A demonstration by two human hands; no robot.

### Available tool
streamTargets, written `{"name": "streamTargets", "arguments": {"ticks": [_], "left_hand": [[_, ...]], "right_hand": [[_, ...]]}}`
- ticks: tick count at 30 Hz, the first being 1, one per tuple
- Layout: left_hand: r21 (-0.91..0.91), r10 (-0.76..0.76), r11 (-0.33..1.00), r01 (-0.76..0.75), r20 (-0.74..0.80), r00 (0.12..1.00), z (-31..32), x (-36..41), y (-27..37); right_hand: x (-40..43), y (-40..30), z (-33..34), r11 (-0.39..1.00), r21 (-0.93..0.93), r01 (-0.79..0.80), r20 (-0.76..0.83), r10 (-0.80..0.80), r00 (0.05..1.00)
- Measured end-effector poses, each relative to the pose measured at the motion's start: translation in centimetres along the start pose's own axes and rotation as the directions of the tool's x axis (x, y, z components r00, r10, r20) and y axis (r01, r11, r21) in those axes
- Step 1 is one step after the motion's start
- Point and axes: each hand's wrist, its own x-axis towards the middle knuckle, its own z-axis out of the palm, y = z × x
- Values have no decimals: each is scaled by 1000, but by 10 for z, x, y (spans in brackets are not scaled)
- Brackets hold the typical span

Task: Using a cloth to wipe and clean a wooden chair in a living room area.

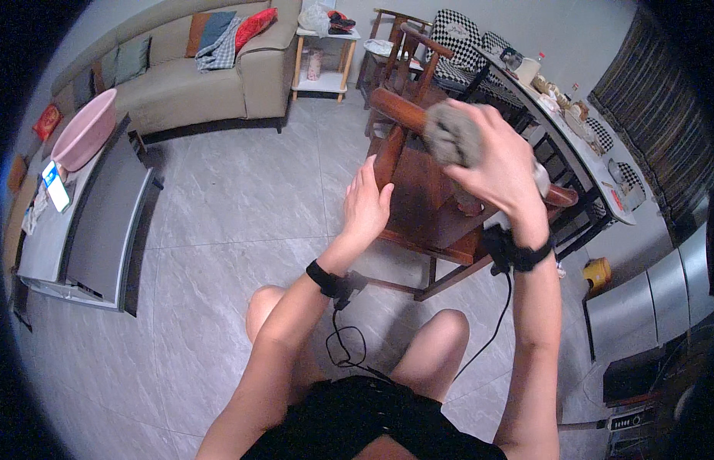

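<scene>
A reddish-brown wooden chair [423,195] stands before me, its curved top rail [396,109] raised towards the camera. My right hand [495,155] grips a crumpled grey cloth [453,133] against that rail. Lower and to the left, my left hand [365,204] rests against the chair's wooden support, its fingers spread, with no loose object in it. Part of the rail is hidden behind the cloth and my right hand. Black straps with cables sit on both wrists.
A second wooden chair [429,57] stands just behind. To the right runs a long table [598,178] bearing many items. At left, a low cabinet [38,253] holds a pink basin [86,132] and a phone [56,187]. A beige sofa [178,95] is at back left.
</scene>
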Motion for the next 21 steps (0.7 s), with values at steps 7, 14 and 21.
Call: {"name": "streamTargets", "arguments": {"ticks": [7, 14, 21], "left_hand": [[-12, 62, 998, -63, -97, 993, 11, -3, -13], [-66, 30, 997, -29, 27, 999, -5, 9, -10], [2, 105, 994, -105, 48, 993, -12, 9, -21]], "right_hand": [[78, -47, 64, 963, -213, 163, -36, -175, 984], [41, -43, 70, 927, -288, 242, -191, -303, 934], [-52, 53, -24, 985, 152, 84, -76, -73, 994]]}}
